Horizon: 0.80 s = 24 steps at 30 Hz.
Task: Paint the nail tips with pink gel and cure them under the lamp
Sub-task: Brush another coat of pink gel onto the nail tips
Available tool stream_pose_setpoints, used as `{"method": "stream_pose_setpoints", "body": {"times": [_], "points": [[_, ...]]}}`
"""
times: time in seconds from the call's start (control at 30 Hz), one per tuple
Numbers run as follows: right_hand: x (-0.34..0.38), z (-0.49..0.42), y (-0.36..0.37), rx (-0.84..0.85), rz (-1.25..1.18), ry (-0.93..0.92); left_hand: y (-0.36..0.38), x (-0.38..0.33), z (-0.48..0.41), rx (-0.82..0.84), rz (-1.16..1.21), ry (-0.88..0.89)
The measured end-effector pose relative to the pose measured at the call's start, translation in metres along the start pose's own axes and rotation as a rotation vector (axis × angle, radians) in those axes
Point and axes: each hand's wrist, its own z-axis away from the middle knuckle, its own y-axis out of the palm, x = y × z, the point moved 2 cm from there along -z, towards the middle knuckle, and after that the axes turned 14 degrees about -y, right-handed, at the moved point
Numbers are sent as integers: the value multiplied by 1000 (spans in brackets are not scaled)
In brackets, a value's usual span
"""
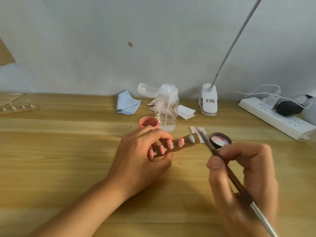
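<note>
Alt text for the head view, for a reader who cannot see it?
The left hand holds a wooden strip of five nail tips, four pink and the end tip unpainted. The right hand holds a brush near it.

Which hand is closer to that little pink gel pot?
Left. The left hand lies just in front of the pink gel pot; the right hand is off to its right.

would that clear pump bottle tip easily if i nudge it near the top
Probably light: the bottle is clear plastic with liquid only in its lower part. It is taller than wide and its open lid hangs to one side, so a high nudge might tip it. Pushed low, it would likely slide on the smooth table.
</note>
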Motion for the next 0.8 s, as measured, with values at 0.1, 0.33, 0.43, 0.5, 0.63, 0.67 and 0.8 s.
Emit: {"method": "stream_pose_setpoints", "body": {"times": [0.1, 0.33, 0.43, 0.5, 0.63, 0.67, 0.8], "points": [[-1, -1, -1, 3, 27, -13, 0, -1, 1, -9, -15, -2], [-2, -2, 0, 75, 52, 27, -1, -4, 2, -59, -36, 13], [-3, -3, 1, 102, 78, 39, -2, -3, 2, -51, -26, 16], [-4, -3, 2, 116, 101, 36, -2, -3, 2, -44, -27, 18], [-4, -3, 0, 100, 81, 63, -1, -2, 1, -30, -31, 28], [-3, -3, 0, 102, 81, 66, -1, -1, 1, -31, -31, 31], [-3, -2, -1, 91, 78, 69, 0, 0, 0, -20, -38, 36]]}}
